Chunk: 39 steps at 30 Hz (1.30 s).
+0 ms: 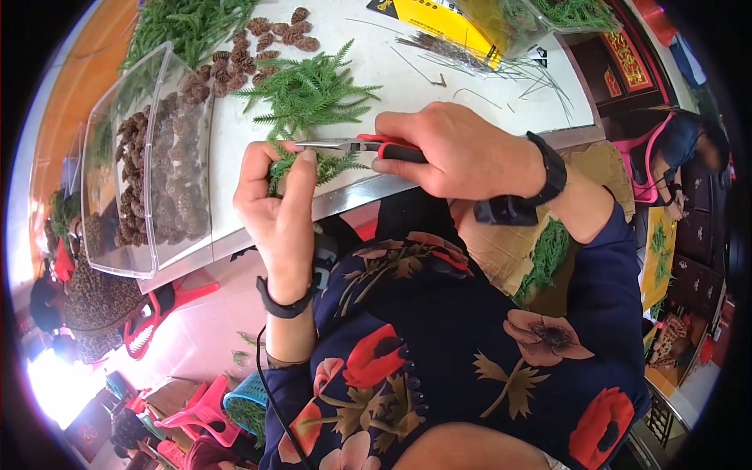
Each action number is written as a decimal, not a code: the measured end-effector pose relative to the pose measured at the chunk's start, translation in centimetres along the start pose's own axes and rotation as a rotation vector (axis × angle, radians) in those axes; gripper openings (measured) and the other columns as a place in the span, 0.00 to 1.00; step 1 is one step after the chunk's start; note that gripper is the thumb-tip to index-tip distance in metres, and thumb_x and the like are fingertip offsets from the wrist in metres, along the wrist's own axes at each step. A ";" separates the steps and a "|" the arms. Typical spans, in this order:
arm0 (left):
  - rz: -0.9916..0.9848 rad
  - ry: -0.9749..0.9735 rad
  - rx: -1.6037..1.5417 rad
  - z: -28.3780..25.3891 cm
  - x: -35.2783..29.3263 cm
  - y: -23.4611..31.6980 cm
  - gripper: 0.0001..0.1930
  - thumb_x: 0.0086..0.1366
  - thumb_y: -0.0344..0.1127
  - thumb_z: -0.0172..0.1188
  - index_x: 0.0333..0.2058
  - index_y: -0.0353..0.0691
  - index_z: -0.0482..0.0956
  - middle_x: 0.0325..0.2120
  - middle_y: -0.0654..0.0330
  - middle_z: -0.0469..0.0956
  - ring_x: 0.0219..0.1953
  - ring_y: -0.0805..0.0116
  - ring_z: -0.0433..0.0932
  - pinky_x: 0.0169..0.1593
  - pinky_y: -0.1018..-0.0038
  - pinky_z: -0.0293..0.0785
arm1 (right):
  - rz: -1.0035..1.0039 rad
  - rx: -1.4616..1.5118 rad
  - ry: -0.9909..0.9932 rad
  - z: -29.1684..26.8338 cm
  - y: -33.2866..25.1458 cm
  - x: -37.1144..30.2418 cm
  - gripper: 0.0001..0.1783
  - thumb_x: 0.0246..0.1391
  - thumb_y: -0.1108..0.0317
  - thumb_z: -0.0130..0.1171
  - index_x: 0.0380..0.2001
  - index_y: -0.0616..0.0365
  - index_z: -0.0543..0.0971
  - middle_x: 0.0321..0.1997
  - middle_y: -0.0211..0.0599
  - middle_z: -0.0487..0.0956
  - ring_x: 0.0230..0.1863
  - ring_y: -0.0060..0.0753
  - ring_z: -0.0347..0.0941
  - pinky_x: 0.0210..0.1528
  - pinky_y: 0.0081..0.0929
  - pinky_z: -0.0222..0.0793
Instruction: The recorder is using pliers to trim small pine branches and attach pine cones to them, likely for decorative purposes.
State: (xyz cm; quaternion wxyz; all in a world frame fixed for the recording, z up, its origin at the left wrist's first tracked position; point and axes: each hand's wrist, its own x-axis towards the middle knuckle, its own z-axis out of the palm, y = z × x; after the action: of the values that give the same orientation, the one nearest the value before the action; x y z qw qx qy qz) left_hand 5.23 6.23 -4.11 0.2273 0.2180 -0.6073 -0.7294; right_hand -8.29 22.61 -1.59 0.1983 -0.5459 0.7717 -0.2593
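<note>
Now two hands: left hand (276,188) clutching one green sprig (329,166), right hand (450,149) gripping one pair of red-handled pliers (356,145).

The stems of the green sprig (313,166) disappear inside the closed left hand (276,202), beside the clear plastic box (149,157). The right hand (450,149), on the far side of the sprig from that box, covers most of the red-handled pliers (368,146); whether their tips grip anything cannot be told. The box's pine cones (168,168) blur behind its lid.
</note>
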 end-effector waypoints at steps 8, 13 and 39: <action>-0.037 -0.036 -0.105 -0.6 0.2 -0.1 0.03 0.58 0.24 0.56 0.32 0.36 0.73 0.29 0.65 0.74 0.25 0.82 0.66 0.29 0.85 0.62 | -0.193 -0.017 0.172 0.2 1.9 0.3 0.16 0.50 0.62 0.60 0.37 0.60 0.70 0.31 0.45 0.73 0.33 0.51 0.71 0.32 0.39 0.65; -0.315 -0.167 -0.373 -1.0 0.3 0.0 0.08 0.60 0.28 0.54 0.38 0.34 0.73 0.28 0.61 0.75 0.22 0.80 0.67 0.25 0.84 0.61 | -0.414 -0.098 0.287 0.3 3.8 1.8 0.18 0.47 0.65 0.62 0.40 0.58 0.70 0.35 0.42 0.73 0.35 0.50 0.71 0.36 0.39 0.65; -0.501 -0.282 -0.524 -1.0 0.7 -0.2 0.09 0.58 0.28 0.51 0.38 0.34 0.72 0.29 0.58 0.74 0.18 0.82 0.60 0.21 0.85 0.54 | -0.448 -0.112 0.281 -0.2 4.3 1.6 0.20 0.41 0.69 0.63 0.41 0.56 0.70 0.37 0.38 0.73 0.39 0.48 0.70 0.42 0.36 0.66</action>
State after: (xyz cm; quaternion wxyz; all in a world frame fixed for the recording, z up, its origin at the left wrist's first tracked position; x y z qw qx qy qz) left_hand 5.21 5.08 -4.49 0.0045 0.1916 -0.3537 -0.9155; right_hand -12.12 22.34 -4.11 -0.0033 -0.6717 0.6648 -0.3267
